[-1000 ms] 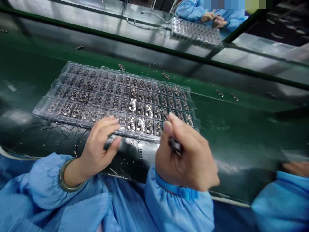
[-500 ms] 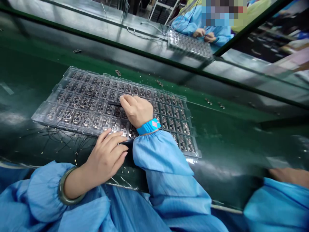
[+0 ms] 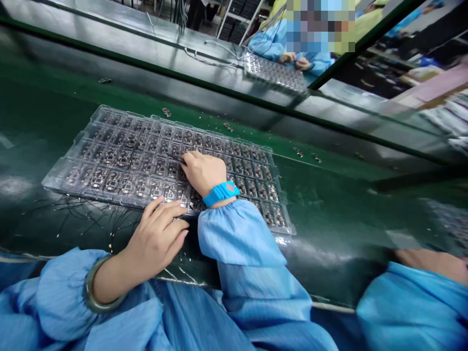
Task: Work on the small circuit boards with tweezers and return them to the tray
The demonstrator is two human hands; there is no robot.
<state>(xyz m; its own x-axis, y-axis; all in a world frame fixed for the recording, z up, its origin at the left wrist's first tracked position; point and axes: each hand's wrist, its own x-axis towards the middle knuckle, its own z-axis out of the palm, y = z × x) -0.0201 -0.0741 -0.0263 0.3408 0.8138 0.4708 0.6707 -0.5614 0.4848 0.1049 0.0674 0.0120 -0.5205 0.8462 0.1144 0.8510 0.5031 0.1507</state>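
Note:
A clear plastic tray [image 3: 58, 184] with rows of pockets full of small circuit boards [image 3: 146, 165] lies at a slant on the green table. Above its middle rows is my right hand [image 3: 204, 170], in a blue wrist strap, its fingers closed on dark, slim tweezers [image 3: 177, 157]. The tweezers point left over the boards; their tips are hard to make out. My left hand [image 3: 157, 236] rests at the tray's front edge with fingers stretched out and slightly apart, holding nothing I can see. Thin black wires [image 3: 84, 209] with small bright ends lie by the front edge.
Loose small boards [image 3: 166, 112] are scattered behind the tray. A co-worker's blue sleeve [image 3: 413, 307] and blurred hand are at the right. Across a dark green rail [image 3: 219, 83], another person in blue works over a second tray [image 3: 274, 75].
The whole view has shifted, so the tray and loose boards appear further left. My right hand keeps the tweezers over nearly the same pockets. My left hand stays at the tray's front edge.

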